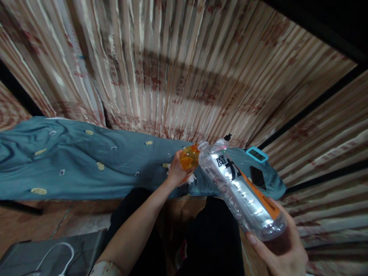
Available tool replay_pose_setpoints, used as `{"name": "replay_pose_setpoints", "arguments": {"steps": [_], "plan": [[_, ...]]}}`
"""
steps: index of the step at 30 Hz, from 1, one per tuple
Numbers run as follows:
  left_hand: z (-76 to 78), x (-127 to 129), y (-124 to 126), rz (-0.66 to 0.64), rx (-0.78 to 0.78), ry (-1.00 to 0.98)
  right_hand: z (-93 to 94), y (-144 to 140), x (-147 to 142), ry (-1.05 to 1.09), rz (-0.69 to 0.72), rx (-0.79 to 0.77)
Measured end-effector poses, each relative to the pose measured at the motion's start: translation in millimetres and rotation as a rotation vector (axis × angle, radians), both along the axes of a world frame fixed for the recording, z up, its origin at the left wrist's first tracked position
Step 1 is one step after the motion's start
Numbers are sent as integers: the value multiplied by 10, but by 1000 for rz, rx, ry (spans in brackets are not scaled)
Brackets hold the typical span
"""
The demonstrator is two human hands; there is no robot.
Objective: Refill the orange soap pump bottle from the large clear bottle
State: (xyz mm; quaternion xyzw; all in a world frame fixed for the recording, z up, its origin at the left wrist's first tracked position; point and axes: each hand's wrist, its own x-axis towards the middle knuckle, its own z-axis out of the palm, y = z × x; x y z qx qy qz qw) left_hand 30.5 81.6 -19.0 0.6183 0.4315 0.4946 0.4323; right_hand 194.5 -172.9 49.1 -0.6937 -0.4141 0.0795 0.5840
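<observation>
Right hand (pixel 280 245) grips the big clear bottle (pixel 241 188) by its base, tilted — long axis running up-left, mouth touching the small orange bottle (pixel 189 158). Left hand (pixel 176 172) clasps that one, just over the blue bedding (pixel 86 165).

The bedcover (pixel 86 161) is teal with small yellow ovals and white flecks, and the curtain (pixel 178 65) behind it is cream with brown stripes and reddish prints. The large bottle (pixel 241 191) is clear with black characters and an orange band; the small bottle (pixel 189 157) is amber-orange. A light-blue device (pixel 257 154) and a black phone (pixel 258 177) lie on the bedcover.
</observation>
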Motion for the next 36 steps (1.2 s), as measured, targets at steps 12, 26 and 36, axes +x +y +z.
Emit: {"name": "replay_pose_setpoints", "arguments": {"steps": [12,26,36], "plan": [[6,10,1,0,-6,0,108,31,-177,26,-73,-5],[6,-7,5,7,-18,-4,50,17,-105,-41,-54,49],[-55,-2,35,4,11,3,117,49,-219,33,-91,56]]}}
